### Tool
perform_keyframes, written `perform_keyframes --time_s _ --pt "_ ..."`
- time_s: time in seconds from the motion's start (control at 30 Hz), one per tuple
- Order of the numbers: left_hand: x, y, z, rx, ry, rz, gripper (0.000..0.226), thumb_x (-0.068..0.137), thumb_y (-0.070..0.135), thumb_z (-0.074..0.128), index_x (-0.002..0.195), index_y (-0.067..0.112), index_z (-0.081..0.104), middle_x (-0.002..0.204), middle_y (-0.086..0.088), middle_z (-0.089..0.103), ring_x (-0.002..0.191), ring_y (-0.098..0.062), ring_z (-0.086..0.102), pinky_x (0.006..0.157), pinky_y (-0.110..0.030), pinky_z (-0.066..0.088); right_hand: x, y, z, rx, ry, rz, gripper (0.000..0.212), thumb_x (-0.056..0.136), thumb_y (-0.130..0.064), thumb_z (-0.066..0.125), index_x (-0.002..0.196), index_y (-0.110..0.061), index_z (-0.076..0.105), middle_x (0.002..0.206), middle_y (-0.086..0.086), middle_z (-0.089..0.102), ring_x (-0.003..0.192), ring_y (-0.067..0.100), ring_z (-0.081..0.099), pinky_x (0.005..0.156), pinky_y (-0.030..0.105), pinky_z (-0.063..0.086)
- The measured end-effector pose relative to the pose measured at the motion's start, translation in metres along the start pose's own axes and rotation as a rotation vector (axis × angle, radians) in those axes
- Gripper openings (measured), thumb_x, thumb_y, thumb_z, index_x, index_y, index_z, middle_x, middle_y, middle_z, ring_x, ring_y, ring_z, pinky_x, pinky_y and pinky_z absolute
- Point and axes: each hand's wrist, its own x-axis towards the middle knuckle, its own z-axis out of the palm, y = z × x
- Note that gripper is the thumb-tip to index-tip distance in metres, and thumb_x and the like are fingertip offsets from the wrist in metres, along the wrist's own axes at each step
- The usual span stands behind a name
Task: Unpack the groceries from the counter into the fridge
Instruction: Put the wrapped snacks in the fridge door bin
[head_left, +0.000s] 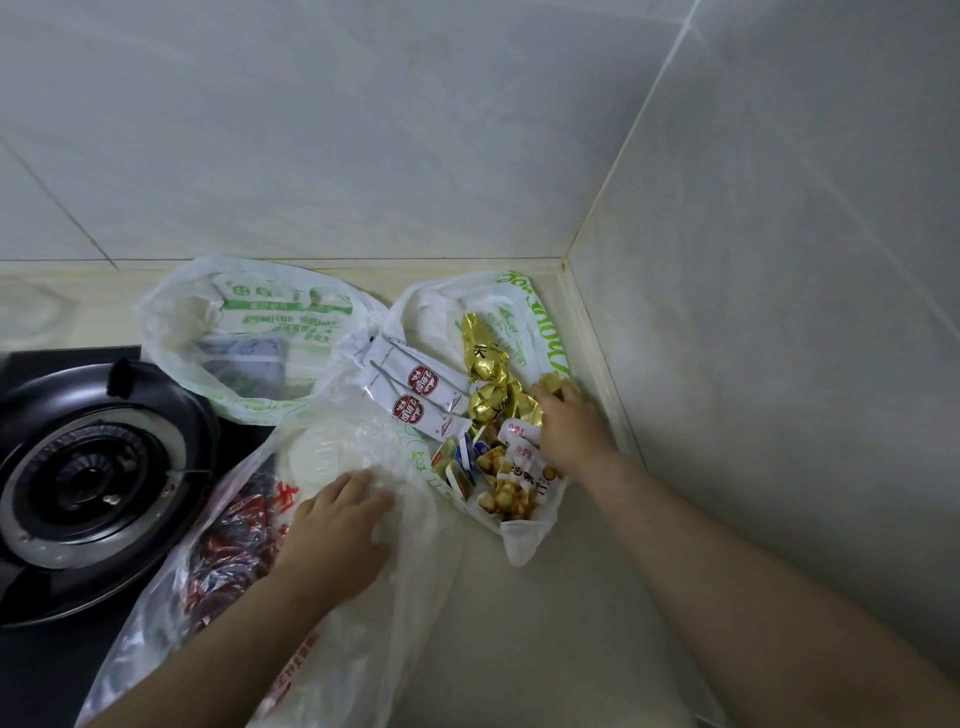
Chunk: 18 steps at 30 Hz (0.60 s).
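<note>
- The left hand (337, 525) lies flat on a thin clear plastic bag (395, 597) at the front of the counter, fingers straight and slightly spread, pressing the film and gripping nothing.
- Under that film, just beyond the fingertips, sits a round white disc-shaped item (322, 452); dark red packaged goods (228, 545) show through the bag's left side.
- The right hand (566, 426) reaches into the heap of groceries, fingers bent down among the packets; I cannot tell whether they grip anything.
- The heap rests on an opened white carrier bag with green print (540, 322) in the corner of the pale beige counter (545, 623).
- In it: crinkled gold foil wrappers (488, 374) touching the right fingertips, two long white sachets with red round logos (415, 395), small tubs with coloured lids (457, 462), and a white pouch showing yellow balls (511, 493).
- A second white carrier bag with green print (244, 332) stands behind, against the grey tiled wall (363, 130).
- A black gas hob with a round burner (88, 478) sits at the left, partly overlapped by the bags.
</note>
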Motion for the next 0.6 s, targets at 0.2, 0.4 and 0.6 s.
perform_keyframes --time_s 0.2,0.4,0.6 --pt "0.000 0.002 -0.007 0.029 -0.042 -0.012 0.060 0.084 0.045 0.056 0.141 0.044 0.038 0.157 0.010 0.023 0.146 -0.017 0.019 0.112 -0.043 0.027 0.005 0.010 -0.011 -0.095 -0.100 -0.107 0.073 0.081 -0.007 0.064 0.146 -0.024 0.036 0.163 0.008 0.006 0.146 0.037 0.016 0.116 0.045 0.028" --pt "0.002 0.001 -0.012 0.005 -0.093 -0.030 0.059 0.086 0.046 0.056 0.142 0.044 0.038 0.159 0.009 0.021 0.146 -0.018 0.019 0.114 -0.044 0.025 0.008 0.008 -0.025 -0.155 0.042 -0.147 0.034 0.077 -0.016 0.064 0.105 -0.019 0.044 0.115 0.003 0.053 0.106 0.027 0.050 0.071 0.032 0.038" --pt "0.004 0.003 -0.025 -0.057 0.037 -0.027 0.056 0.091 0.048 0.054 0.145 0.036 0.040 0.161 0.001 0.023 0.147 -0.024 0.019 0.117 -0.042 0.021 -0.016 -0.005 -0.049 0.284 0.283 0.043 0.041 0.075 -0.036 0.073 0.103 -0.022 0.047 0.097 -0.005 0.058 0.084 0.019 0.058 0.063 0.030 0.042"
